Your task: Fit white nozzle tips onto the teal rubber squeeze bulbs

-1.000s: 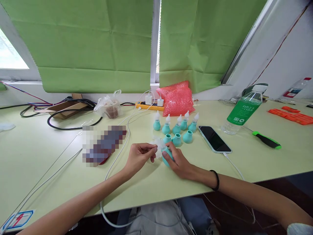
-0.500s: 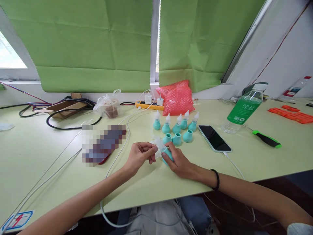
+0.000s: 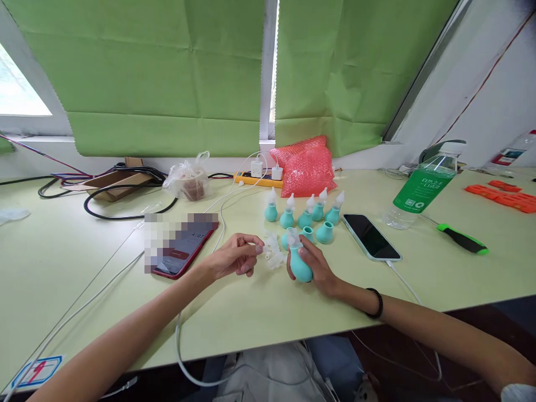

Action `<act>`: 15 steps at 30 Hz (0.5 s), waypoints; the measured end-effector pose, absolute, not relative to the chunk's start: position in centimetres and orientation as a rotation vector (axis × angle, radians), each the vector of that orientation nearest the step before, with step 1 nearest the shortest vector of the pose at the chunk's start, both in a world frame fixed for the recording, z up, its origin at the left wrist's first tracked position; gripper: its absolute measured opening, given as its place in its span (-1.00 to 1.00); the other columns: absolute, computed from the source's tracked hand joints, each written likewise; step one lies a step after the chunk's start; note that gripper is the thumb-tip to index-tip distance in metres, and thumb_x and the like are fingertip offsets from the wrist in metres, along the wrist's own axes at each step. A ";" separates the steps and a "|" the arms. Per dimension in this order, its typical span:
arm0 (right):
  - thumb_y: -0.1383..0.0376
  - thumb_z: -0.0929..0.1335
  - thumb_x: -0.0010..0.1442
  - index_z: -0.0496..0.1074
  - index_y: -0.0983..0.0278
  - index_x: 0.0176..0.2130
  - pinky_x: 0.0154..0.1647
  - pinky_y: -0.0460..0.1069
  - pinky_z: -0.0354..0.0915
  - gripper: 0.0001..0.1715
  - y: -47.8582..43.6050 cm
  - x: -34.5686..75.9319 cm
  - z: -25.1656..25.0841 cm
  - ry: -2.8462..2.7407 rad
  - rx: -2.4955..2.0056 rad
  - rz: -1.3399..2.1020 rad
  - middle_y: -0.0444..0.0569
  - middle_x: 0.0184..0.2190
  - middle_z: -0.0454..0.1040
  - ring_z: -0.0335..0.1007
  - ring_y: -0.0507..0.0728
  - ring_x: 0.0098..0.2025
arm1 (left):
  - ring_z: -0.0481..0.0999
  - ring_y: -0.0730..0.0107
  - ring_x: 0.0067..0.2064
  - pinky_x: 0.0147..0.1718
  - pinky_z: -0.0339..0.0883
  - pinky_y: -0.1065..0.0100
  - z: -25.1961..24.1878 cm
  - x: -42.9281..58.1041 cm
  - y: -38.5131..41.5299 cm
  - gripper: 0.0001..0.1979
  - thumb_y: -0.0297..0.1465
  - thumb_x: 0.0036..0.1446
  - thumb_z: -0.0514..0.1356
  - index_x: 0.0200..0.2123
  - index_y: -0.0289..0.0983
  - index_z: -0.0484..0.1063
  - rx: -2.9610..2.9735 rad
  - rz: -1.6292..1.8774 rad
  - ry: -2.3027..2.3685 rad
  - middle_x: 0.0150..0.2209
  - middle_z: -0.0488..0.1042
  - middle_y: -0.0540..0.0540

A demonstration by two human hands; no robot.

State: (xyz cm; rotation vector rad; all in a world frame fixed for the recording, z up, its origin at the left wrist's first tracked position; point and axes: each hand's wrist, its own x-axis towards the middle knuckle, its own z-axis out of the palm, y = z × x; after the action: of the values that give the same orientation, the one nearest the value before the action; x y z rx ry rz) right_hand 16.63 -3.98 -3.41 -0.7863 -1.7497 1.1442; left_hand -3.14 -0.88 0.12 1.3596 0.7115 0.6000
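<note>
My right hand (image 3: pixel 319 267) is wrapped round a teal squeeze bulb (image 3: pixel 300 268), held upright with a clear plastic piece (image 3: pixel 293 238) at its neck. My left hand (image 3: pixel 235 257) is closed in a pinch, with what looks like a small translucent piece (image 3: pixel 259 249) at the fingertips. Between the hands lies a little heap of clear plastic parts (image 3: pixel 274 258). Behind them stand several teal bulbs with clear pointed tips, one such bulb (image 3: pixel 287 216) among them. Nearer are bulbs with open necks, including an open bulb (image 3: pixel 325 233); others are partly hidden by my right hand.
A red-edged phone (image 3: pixel 184 251) lies to the left, another phone (image 3: pixel 372 237) with a cable to the right. Further right are a water bottle (image 3: pixel 422 187) and a screwdriver (image 3: pixel 463 239). A power strip (image 3: pixel 259 180) and red bubble wrap (image 3: pixel 310 173) sit behind.
My hands have come apart. The right has turned the bulb upright and moved it slightly right; the left has drawn back a little to the left.
</note>
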 end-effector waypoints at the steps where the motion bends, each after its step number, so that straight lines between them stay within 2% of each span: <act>1: 0.08 0.06 0.16 0.08 0.25 -0.34 -0.62 -0.09 0.09 -0.71 -4.0 16.7 -3.4 -1.785 -0.791 1.090 -0.18 -0.65 0.19 0.07 -0.02 -0.64 | 0.10 0.65 -0.77 -0.69 0.08 0.49 0.1 -3.2 -0.7 -0.79 -0.28 -0.10 0.13 -0.46 -0.33 0.30 1.507 0.637 0.804 -0.81 0.19 0.13; 5: 0.11 0.15 0.11 0.16 0.27 -0.32 -0.59 -0.10 0.05 -0.73 -4.1 16.8 -3.1 -1.939 -0.825 0.836 -0.21 -0.65 0.09 0.01 -0.03 -0.62 | 0.20 0.57 -0.64 -0.61 0.03 0.48 -0.7 -3.3 -0.1 -0.80 -0.32 -0.02 0.05 -0.49 -0.31 0.39 2.280 0.716 1.200 -0.69 0.28 0.03; 7: 0.14 0.19 0.09 0.19 0.28 -0.39 -0.60 -0.11 0.02 -0.76 -4.0 16.7 -2.8 -1.970 -0.855 0.725 -0.21 -0.65 0.06 -0.02 -0.04 -0.61 | 0.26 0.52 -0.58 -0.55 0.06 0.45 -1.2 -3.1 -0.2 -0.77 -0.36 0.02 0.00 -0.47 -0.30 0.42 2.517 0.688 1.276 -0.61 0.36 -0.04; 9: 0.17 0.23 0.05 0.18 0.28 -0.53 -0.60 -0.12 -0.01 -0.75 -4.0 16.5 -2.6 -2.007 -0.874 0.603 -0.21 -0.68 0.02 -0.05 -0.05 -0.62 | 0.29 0.49 -0.54 -0.51 0.09 0.44 -1.3 -2.9 -0.6 -0.75 -0.39 0.05 -0.04 -0.39 -0.31 0.41 2.557 0.720 1.302 -0.52 0.40 -0.08; 11: 0.20 0.25 0.03 0.15 0.29 -0.61 -0.60 -0.12 -0.01 -0.71 -4.0 16.3 -2.5 -2.067 -0.870 0.515 -0.22 -0.70 0.01 -0.07 -0.07 -0.63 | 0.26 0.51 -0.55 -0.50 0.10 0.45 -0.9 -2.6 -1.4 -0.75 -0.38 0.07 -0.07 -0.30 -0.32 0.37 2.436 0.838 1.319 -0.54 0.38 -0.05; 14: 0.23 0.24 0.04 0.22 0.29 -0.56 -0.58 -0.12 0.03 -0.77 -4.2 16.0 -2.6 -2.192 -0.838 0.476 -0.21 -0.69 0.10 -0.01 -0.07 -0.63 | 0.20 0.56 -0.59 -0.56 0.07 0.49 0.1 -2.1 -2.7 -0.65 -0.33 0.14 -0.18 -0.46 -0.33 0.32 2.253 0.847 1.123 -0.63 0.27 0.01; 15: 0.23 0.23 0.05 0.24 0.30 -0.54 -0.57 -0.12 0.04 -0.79 -4.3 16.0 -2.6 -2.233 -0.831 0.464 -0.21 -0.68 0.13 0.03 -0.06 -0.62 | 0.17 0.57 -0.60 -0.57 0.05 0.49 0.3 -1.9 -3.1 -0.66 -0.31 0.12 -0.15 -0.54 -0.33 0.28 2.255 0.793 1.046 -0.65 0.24 0.03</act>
State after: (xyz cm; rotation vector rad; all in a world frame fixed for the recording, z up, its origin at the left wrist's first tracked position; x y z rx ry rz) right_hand 15.96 -4.29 -2.60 -0.8308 -2.2326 0.4642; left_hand -1.91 -3.05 0.29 2.2546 1.0455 0.7929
